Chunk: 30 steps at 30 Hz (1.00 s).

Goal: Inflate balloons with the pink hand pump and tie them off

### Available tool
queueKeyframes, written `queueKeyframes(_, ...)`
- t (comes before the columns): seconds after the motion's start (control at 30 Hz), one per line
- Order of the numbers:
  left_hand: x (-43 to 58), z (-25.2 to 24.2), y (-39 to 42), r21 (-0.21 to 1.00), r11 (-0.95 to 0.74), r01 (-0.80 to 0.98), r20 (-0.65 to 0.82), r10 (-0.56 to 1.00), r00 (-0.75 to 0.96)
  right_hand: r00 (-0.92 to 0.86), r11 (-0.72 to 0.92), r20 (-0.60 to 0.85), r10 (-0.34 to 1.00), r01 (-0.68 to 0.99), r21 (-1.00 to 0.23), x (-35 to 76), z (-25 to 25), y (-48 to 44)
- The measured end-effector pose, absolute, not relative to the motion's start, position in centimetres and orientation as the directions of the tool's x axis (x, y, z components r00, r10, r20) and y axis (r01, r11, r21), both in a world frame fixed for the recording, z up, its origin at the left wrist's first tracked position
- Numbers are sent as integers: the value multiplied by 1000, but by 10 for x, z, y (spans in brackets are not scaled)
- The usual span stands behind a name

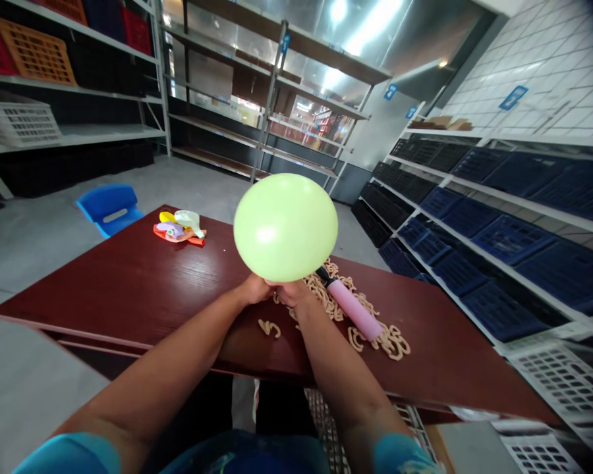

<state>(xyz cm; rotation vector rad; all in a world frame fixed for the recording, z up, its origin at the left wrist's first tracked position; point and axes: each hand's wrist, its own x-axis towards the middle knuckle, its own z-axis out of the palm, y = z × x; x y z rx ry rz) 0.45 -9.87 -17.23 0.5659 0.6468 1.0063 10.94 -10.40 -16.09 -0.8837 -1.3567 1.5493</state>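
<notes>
Over the table (128,283), left hand (255,289) and right hand (292,292) pinch the green balloon (285,227) at its neck; a slack grip could leak air.

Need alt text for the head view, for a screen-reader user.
The left hand and right hand grip the base of an inflated pale green balloon above a dark red table. A pink hand pump lies on a pile of beige loops beside them, and limp balloons lie farther left. Crate shelves line the room.
</notes>
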Motion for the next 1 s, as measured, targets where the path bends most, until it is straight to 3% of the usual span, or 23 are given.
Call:
queueKeyframes(0.1,2,-173,-96,796,447,-408,-179,818,546,-351,-53,52,935,-284,-957,111,-161,-103)
queueKeyframes(0.2,-4,-168,-95,882,311,-355,-76,836,544,-250,-36,71,966,-401,-915,113,-158,-100)
queueKeyframes(0.3,-5,-163,-97,882,222,-415,10,873,488,-134,9,84,987,-485,-875,116,-154,-97)
queueKeyframes(0.43,1,-161,-100,867,128,-481,98,904,416,-76,63,115,990,-495,-867,117,-152,-94)
queueKeyframes(0.57,4,-160,-98,878,127,-462,87,906,415,-166,6,80,983,-404,-915,117,-153,-96)
queueKeyframes(0.67,1,-160,-92,807,268,-527,-34,911,411,-252,20,75,965,-215,-976,123,-150,-100)
queueKeyframes(0.77,-6,-160,-82,636,391,-665,-112,900,421,-208,153,112,972,192,-969,138,-139,-105)
queueKeyframes(0.83,-9,-161,-77,523,430,-736,-84,885,458,-164,188,114,980,558,-808,149,-130,-110)
queueKeyframes(0.9,-12,-162,-74,456,450,-768,-37,871,489,-169,174,61,984,815,-552,157,-123,-115)
queueKeyframes(1.0,-12,-162,-75,439,475,-763,-40,859,511,-216,198,-27,976,932,-305,158,-123,-123)
